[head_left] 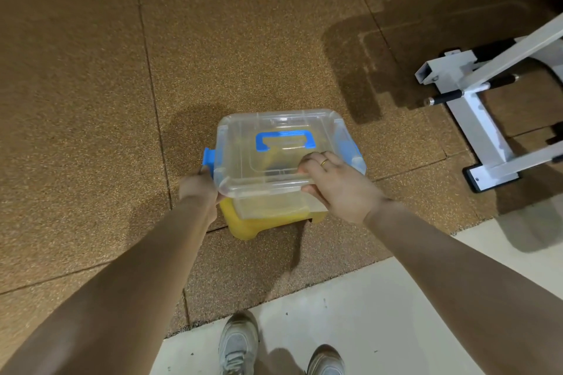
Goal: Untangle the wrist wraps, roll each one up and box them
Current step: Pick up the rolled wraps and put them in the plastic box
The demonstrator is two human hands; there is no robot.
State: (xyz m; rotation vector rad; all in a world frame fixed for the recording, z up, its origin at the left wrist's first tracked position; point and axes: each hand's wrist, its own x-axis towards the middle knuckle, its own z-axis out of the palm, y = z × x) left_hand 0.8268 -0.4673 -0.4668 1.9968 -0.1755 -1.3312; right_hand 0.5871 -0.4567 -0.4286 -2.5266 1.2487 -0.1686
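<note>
A clear plastic box [274,155] with a clear lid and a blue handle [285,139] on top sits on a small yellow stool [259,224], which stands on the speckled brown rubber floor [91,70]. The lid lies on the box, and blue latches show at both ends: one [209,159] sticks out at the left end, and one [352,151] lies along the right end. The left hand [198,189] is at the near left corner of the box, just below the left latch, with its fingers hidden behind the corner, so it cannot be told whether they curl round the box or only press against it. The right hand [332,183] grips the near right edge of the lid, fingers curled over the top and thumb under the rim; a ring [325,162] shows on one finger. Through the clear lid something dark and something yellowish can be made out inside, too blurred to name, so the wrist wraps cannot be picked out for certain. To the right stands a white metal frame [475,106] with black-tipped bars, its foot resting on the rubber floor. Nearest the camera, two grey sneakers [239,344] stand on pale tiles [380,313] that meet the brown floor along a slanted edge.
</note>
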